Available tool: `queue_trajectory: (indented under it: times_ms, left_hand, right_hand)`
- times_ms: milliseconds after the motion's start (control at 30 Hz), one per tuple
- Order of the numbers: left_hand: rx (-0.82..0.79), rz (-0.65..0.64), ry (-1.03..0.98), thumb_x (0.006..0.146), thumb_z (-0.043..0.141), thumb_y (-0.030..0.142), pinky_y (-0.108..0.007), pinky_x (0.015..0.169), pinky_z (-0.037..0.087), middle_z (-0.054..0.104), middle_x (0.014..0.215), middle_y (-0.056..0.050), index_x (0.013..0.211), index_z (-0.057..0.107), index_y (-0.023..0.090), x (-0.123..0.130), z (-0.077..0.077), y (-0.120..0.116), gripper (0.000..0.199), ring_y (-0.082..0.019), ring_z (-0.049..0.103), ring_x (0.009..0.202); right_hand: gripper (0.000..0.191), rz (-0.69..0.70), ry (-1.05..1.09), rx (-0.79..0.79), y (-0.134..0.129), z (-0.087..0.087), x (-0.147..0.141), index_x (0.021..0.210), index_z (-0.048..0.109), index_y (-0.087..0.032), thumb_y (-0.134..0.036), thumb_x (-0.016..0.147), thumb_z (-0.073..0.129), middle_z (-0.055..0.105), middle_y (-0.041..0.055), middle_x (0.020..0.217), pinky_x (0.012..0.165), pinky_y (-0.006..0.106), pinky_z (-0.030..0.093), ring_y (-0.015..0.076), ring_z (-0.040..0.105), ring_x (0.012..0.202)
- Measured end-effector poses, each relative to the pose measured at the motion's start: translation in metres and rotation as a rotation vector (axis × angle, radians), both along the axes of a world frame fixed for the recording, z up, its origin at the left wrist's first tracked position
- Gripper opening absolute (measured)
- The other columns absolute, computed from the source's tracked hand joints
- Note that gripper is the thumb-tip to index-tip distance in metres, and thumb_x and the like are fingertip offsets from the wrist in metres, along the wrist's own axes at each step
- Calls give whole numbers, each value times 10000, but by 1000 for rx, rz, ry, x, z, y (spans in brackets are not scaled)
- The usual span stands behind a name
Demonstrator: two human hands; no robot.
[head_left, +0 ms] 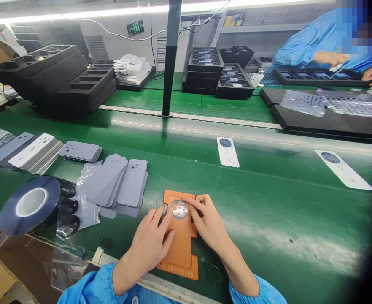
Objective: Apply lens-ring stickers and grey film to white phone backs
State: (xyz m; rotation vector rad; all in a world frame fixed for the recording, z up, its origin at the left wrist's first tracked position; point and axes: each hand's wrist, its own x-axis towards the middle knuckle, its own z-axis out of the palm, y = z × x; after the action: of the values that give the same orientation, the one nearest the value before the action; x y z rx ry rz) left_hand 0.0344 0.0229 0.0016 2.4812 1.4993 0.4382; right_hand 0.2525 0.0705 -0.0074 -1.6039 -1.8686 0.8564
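Observation:
An orange jig plate (pixel 178 249) with notched edges lies on the green bench in front of me. Near its far end is a round silver disc (pixel 180 209) with several holes. My left hand (pixel 151 236) rests over the jig's left side, fingers apart, its index fingertip at the disc's left rim. A small dark round piece (pixel 165 210) shows by those fingertips. From the right, my right hand (pixel 209 221) reaches in, index finger stretched to the disc's upper rim and thumb near its right rim. No object is visible gripped in either hand.
Grey phone-back sheets (pixel 132 181) and a tape roll (pixel 31 204) lie left. Two white phone backs (pixel 227 152) with dark round camera areas lie ahead. Black foam trays (pixel 91 84) stand behind a post (pixel 170 63). A co-worker's hands (pixel 331 58) work over a tray.

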Motion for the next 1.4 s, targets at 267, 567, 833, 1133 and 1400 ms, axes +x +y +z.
queue_trajectory:
  times_ms: [267, 567, 833, 1133, 1400]
  left_hand:
    - [-79, -4, -102, 975, 591, 246, -512, 989, 580, 588, 1420, -152, 1535, 441, 193, -7, 3, 4, 583, -316, 587, 1209]
    - [225, 105, -216, 996, 544, 159, -495, 1097, 525, 592, 1427, -161, 1405, 556, 185, -42, 2, 3, 410, -302, 545, 1353]
    - [360, 207, -35, 1007, 448, 69, -444, 1007, 593, 699, 1334, -103, 1551, 405, 223, -65, -3, 11, 567, -262, 662, 1247]
    - [629, 152, -373, 949, 589, 0, -360, 873, 641, 792, 1125, -97, 1380, 603, 204, -57, 21, 9, 477, -236, 757, 1082]
    - [545, -341, -344, 999, 525, 99, -346, 1041, 564, 818, 1076, -71, 1250, 637, 171, -18, 23, -21, 284, -195, 693, 1227]
  right_hand:
    - [358, -13, 97, -67, 1, -5, 8, 1235, 735, -319, -418, 1046, 447, 534, 45, 1001, 809, 362, 526, 206, 602, 916]
    - [359, -127, 137, 19, 2, -3, 7, 1120, 783, -273, -462, 1015, 495, 576, 36, 884, 691, 340, 514, 188, 571, 709]
    - [401, -165, 136, 45, 2, -3, 6, 1098, 780, -268, -553, 991, 520, 540, 5, 784, 626, 319, 482, 174, 520, 621]
    - [458, -198, 359, -49, -2, 1, 1, 1107, 766, -236, -623, 933, 597, 707, 71, 923, 671, 351, 521, 185, 592, 670]
    - [898, -110, 982, -374, -13, 10, -15, 1585, 341, -239, -616, 860, 712, 730, 154, 1221, 847, 452, 603, 265, 756, 949]
